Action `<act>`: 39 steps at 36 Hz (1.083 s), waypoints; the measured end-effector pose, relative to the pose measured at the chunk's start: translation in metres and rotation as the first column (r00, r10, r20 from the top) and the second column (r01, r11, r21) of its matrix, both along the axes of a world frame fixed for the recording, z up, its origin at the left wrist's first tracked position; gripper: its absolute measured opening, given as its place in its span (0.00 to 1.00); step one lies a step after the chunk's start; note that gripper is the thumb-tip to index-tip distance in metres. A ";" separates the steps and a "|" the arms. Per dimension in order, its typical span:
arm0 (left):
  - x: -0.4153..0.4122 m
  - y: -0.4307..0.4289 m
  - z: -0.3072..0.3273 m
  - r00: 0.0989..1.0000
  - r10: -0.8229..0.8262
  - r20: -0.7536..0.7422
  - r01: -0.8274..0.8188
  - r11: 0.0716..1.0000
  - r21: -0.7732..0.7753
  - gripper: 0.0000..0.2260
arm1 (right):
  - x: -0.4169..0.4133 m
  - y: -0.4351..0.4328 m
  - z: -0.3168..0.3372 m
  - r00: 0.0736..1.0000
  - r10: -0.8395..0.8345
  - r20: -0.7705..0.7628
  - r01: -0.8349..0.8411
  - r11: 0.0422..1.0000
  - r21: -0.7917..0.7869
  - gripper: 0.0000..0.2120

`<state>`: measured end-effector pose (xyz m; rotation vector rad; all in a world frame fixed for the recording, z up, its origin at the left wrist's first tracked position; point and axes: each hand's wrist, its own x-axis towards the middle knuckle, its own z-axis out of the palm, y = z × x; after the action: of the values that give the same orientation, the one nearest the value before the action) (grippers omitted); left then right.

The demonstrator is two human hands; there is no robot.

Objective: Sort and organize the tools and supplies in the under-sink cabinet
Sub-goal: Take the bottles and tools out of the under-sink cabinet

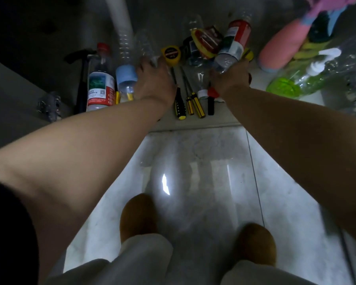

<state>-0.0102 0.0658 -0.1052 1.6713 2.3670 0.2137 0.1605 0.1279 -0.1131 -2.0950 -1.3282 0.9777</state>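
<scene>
Gripping is seen twice: clear bottle in left hand, red-labelled bottle in right hand. Both are best lifted upright

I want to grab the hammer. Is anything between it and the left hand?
Yes. Two bottles stand between them: the blue-labelled bottle next to the left hand, then the red-capped bottle beside the hammer. That hand also holds a clear bottle.

— What's under me?
— Glossy white marble tile floor, 1 grout line on my right, bright glare mid-tile.
— And ahead?
— A dim cabinet, 1 white drain pipe at its back.
</scene>
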 end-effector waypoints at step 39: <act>0.131 -0.110 0.038 0.598 -0.225 0.770 0.321 0.947 0.027 0.43 | 0.202 -0.215 -0.007 0.967 0.252 0.027 -0.250 0.967 -0.051 0.31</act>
<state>0.1211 -0.0443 -0.0675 1.4469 1.4298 0.5868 0.3626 -0.0868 -0.1200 -2.0182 -1.6323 1.0899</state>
